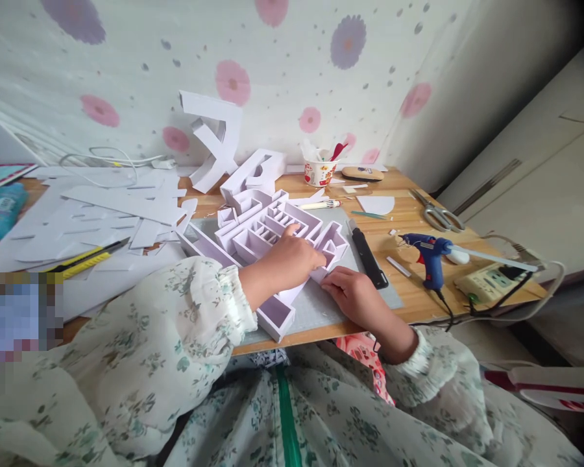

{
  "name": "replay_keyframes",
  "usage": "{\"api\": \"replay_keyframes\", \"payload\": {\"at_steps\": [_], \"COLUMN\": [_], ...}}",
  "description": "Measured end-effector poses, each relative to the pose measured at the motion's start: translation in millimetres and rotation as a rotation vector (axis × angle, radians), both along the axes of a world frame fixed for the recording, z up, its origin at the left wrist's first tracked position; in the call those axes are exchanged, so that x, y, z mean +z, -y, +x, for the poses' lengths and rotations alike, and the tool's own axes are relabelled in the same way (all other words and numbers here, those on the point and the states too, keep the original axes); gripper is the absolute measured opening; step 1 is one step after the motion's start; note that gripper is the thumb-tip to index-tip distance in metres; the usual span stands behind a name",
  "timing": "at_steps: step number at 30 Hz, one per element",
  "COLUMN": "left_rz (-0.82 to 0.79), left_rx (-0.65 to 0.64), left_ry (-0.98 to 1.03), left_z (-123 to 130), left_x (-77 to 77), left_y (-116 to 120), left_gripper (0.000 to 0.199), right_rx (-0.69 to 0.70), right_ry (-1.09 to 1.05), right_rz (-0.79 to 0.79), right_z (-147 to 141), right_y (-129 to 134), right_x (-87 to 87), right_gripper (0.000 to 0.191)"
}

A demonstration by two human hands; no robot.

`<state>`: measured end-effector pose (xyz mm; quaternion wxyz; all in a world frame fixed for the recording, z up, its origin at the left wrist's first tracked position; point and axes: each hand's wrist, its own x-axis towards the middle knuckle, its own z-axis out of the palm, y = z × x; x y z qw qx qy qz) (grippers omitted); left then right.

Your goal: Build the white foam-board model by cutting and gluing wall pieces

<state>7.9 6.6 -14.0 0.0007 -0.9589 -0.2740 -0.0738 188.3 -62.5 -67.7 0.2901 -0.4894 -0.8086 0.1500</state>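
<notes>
The left hand point(292, 259) rests bent on the white paper model point(248, 244); the right hand point(353, 293), also bent, touches its near right edge; I cannot tell whether they grip.

The person wears a loose off-white garment, its front point(233, 408) scattered with grey-green floral sprigs and marked by a bright green vertical strip point(288, 415). The full left sleeve point(175, 331) and right sleeve point(452, 383) share this print, gathering into ruffled, elasticated cuffs point(237, 295) above bare hands point(292, 263).
</notes>
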Motion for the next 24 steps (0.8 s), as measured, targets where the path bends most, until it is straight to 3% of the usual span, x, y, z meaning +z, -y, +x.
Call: {"api": "replay_keyframes", "payload": {"at_steps": [7, 24], "left_rz": [0.035, 0.052], "left_rx": [-0.006, -0.007], "left_ry": [0.024, 0.021], "left_z": [-4.8, -6.8], "left_x": [-3.6, -2.7], "left_y": [-3.2, -4.7], "left_gripper": [0.027, 0.027], "right_rx": [-0.167, -0.15], "right_ry": [-0.082, 0.148], "right_rz": [0.071, -0.014], "right_z": [9.0, -10.9], "right_y": [13.7, 3.4], "right_x": [-5.4, -0.6], "right_gripper": [0.021, 0.023]}}
